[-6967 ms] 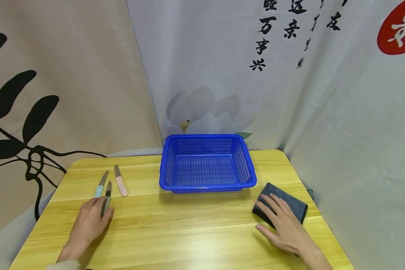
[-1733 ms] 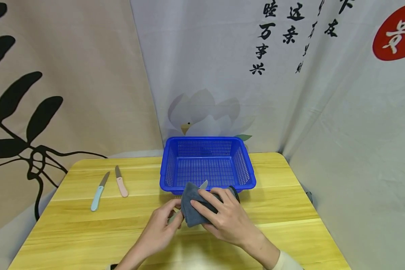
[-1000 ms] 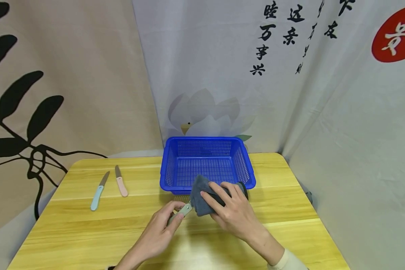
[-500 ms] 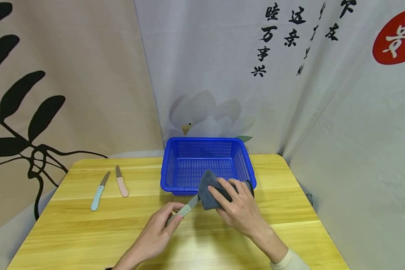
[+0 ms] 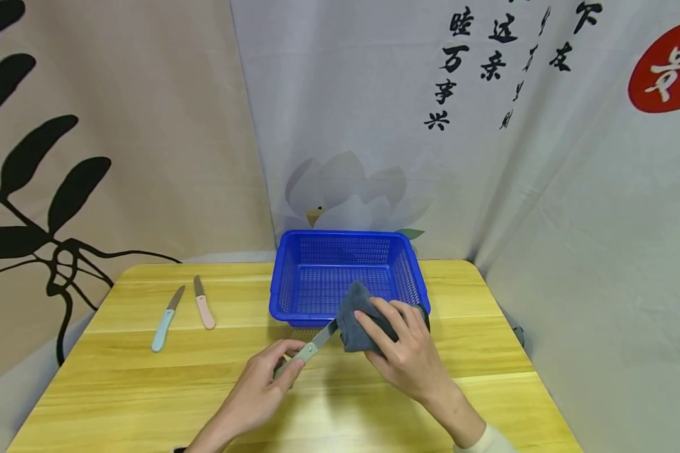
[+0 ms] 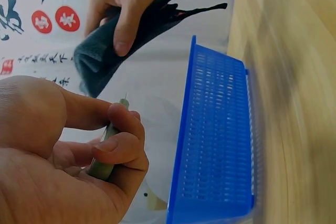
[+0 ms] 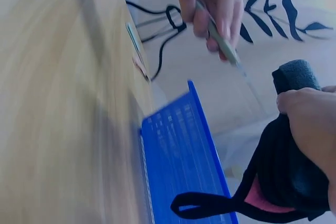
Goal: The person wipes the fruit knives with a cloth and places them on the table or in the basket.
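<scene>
My left hand [image 5: 260, 384] grips a small knife by its pale green handle [image 5: 298, 357], the blade [image 5: 325, 333] angled up to the right. Beside the blade's tip, my right hand [image 5: 405, 343] holds a folded grey-blue cloth [image 5: 356, 324], fingers spread over its top and thumb beneath. In the head view the tip meets the cloth's left edge. The right wrist view shows most of the blade [image 7: 250, 85] bare, and a black hanging loop [image 7: 202, 204] on the cloth. From the left wrist, fingers curl round the handle [image 6: 102, 167]; the blade is mostly hidden there.
A blue plastic basket [image 5: 277, 277] stands at the back middle of the wooden table [image 5: 147, 402], just behind the cloth. To the left lie a light blue-handled knife [image 5: 163, 328] and a pink-handled knife [image 5: 205, 311]. Printed curtains [image 5: 340, 94] hang behind the table.
Earlier my hands were apart, left at the knives, right on the cloth. Later the cloth covered the blade; it has since slid right and up toward the tip, baring the blade.
</scene>
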A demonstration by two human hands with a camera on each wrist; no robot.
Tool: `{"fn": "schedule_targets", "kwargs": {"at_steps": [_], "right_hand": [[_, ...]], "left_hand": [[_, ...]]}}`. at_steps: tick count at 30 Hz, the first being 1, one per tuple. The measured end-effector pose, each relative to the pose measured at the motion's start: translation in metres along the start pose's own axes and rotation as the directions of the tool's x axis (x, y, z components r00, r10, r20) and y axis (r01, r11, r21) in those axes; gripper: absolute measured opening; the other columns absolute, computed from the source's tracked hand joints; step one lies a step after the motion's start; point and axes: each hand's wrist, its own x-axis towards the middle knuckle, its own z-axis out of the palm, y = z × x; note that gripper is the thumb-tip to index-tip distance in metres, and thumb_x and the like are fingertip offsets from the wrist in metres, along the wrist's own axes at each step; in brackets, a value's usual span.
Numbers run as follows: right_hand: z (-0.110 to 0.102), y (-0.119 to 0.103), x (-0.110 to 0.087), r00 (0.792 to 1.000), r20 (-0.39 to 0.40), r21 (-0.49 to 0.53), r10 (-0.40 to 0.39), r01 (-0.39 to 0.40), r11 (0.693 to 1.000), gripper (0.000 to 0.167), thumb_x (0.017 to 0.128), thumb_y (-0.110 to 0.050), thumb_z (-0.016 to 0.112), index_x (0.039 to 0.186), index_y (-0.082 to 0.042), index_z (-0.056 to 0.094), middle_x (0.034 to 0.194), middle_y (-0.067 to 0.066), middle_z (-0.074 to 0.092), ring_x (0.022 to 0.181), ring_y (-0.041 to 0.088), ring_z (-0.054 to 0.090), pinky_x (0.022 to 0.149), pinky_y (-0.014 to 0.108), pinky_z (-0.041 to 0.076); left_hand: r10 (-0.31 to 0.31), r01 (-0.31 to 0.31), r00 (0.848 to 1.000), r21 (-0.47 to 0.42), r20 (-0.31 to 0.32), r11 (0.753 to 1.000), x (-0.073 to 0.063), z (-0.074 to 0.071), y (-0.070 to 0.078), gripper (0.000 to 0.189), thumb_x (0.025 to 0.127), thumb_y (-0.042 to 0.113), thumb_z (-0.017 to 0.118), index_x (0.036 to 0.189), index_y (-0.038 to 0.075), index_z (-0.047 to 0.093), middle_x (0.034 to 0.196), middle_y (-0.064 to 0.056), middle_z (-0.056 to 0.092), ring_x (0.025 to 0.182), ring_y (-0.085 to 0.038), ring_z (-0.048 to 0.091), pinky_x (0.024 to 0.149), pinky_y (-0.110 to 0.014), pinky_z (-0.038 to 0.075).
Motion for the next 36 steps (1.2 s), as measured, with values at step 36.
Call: {"fn": "schedule_targets", "kwargs": {"at_steps": [36], "right_hand": [[0.016, -0.026, 0.004, 0.996, 0.049, -0.119, -0.071, 0.076, 0.990, 0.075, 0.075, -0.033, 0.102, 0.145, -0.024, 0.075, 0.142, 0.013, 0.073, 0.114, 0.035, 0.067, 0.096, 0.050, 0.061]], "left_hand": [[0.111, -0.111, 0.993, -0.004, 0.030, 0.994, -0.001, 0.007, -0.001, 0.019, 0.118, 0.017, 0.060, 0.133, 0.012, 0.071, 0.090, -0.001, 0.063, 0.071, -0.003, 0.055, 0.060, -0.025, 0.050]]}}
